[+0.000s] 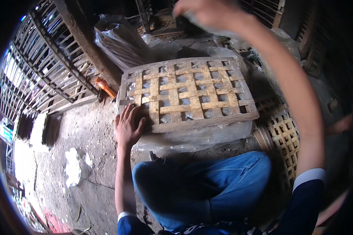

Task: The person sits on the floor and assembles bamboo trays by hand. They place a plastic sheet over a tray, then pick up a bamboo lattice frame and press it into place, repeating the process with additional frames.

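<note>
A rectangular bamboo rack (pixel 191 105) with a wooden border and an open weave of wide flat strips lies in front of me. Beneath it is a bundle or stack wrapped in clear plastic sheeting (pixel 200 140). My left hand (pixel 127 127) rests on the rack's near left corner, its fingers stretched out and the thumb apart. Far above the rack's back edge, my right hand (pixel 213 15) is raised at the end of an outstretched arm. It is smeared by motion, so I cannot tell what its fingers hold, if anything.
A tool with an orange handle (pixel 105 87) leans by a wooden post (pixel 91 45) at the left. Behind the rack stands a tall plastic-wrapped bundle (pixel 123 43). More woven racks (pixel 284 135) lie at my right. Bamboo slat fencing (pixel 47 55) rises at the far left.
</note>
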The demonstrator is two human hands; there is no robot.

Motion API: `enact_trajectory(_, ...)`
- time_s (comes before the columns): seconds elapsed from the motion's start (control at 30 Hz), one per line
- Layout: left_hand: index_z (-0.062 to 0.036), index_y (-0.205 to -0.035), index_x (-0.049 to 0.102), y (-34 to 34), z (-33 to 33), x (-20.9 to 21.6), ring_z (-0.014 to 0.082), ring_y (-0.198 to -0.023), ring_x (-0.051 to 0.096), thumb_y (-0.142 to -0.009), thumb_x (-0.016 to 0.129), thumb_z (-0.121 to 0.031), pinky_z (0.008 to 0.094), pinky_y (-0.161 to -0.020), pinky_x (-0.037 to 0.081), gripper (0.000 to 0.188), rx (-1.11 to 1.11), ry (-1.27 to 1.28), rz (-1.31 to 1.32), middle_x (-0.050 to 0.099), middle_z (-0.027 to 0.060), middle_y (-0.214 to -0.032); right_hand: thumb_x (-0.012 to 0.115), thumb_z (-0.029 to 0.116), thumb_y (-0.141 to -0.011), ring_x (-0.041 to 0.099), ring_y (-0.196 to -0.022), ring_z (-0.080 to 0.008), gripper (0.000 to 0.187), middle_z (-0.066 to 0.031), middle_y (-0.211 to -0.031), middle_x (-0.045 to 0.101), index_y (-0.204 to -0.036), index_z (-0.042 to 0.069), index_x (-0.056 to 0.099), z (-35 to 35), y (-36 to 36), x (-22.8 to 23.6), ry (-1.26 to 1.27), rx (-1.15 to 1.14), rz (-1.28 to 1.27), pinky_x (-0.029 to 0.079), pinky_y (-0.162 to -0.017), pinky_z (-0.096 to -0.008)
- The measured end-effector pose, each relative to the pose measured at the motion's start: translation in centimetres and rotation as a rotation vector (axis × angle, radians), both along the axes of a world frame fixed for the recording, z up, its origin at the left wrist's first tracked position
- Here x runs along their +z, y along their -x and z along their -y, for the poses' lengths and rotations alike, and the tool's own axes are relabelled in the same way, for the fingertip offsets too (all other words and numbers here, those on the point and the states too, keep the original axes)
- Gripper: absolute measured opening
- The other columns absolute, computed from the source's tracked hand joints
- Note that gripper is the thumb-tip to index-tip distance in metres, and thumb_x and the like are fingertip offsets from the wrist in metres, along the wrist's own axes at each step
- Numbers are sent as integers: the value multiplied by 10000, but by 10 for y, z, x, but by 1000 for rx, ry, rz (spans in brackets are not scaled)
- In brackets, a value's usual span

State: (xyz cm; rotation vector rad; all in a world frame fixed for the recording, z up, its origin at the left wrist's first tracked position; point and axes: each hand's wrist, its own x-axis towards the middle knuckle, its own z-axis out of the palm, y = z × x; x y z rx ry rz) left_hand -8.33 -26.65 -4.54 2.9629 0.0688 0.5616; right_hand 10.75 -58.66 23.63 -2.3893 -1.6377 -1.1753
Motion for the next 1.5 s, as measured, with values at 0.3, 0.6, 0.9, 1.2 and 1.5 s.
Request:
enact_trajectory(0.3, -119, -1459, 518, -7, 1, -6, 282, -1404, 480, -928, 639, -439, 517, -1194, 293, 633, -36, 73, 144, 546, 95, -1497, 632, 168, -859, 593, -980, -152, 70, 68, -1094, 691, -832, 183, 695, -44, 82, -191, 214, 297, 111, 494, -767, -297)
enact_trajectory(0.6, -108, -1373, 580, -4, 4, -7, 311, -1306, 542, -903, 676, -334, 478, -1142, 356, 530, -55, 109, 241, 600, 93, -1399, 624, 160, -846, 588, -1018, -176, 94, 44, -1331, 682, -829, 153, 715, 53, 103, -224, 368, 25, -30, 465, -813, -309)
enact_trajectory(0.9, -44, -1325, 614, 5, 44, 45, 367, -1263, 567, -887, 715, -133, 471, -1091, 411, 457, -221, 300, 666, 620, 180, -1323, 636, 168, -816, 599, -1074, -176, 122, 23, -1304, 695, -787, 149, 753, 68, 113, -241, 331, -131, -145, 458, -869, -340)
enact_trajectory(1.2, -192, -1345, 652, -13, 163, 112, 352, -1434, 406, -765, 827, -282, 501, -1188, 307, 613, -454, -170, 742, 446, 130, -1582, 638, 164, -801, 611, -1058, -182, 141, 30, -1218, 706, -819, 155, 778, 55, 112, -277, 219, -169, -44, 474, -822, -336)
enact_trajectory(1.5, -143, -1174, 752, -46, 147, 95, 279, -1445, 455, -838, 755, -334, 595, -1263, 146, 387, -503, -284, 352, 619, 66, -1424, 643, 181, -809, 577, -1096, -183, 140, 49, -1221, 693, -751, 160, 769, 81, 112, -271, 181, -111, -177, 453, -890, -343)
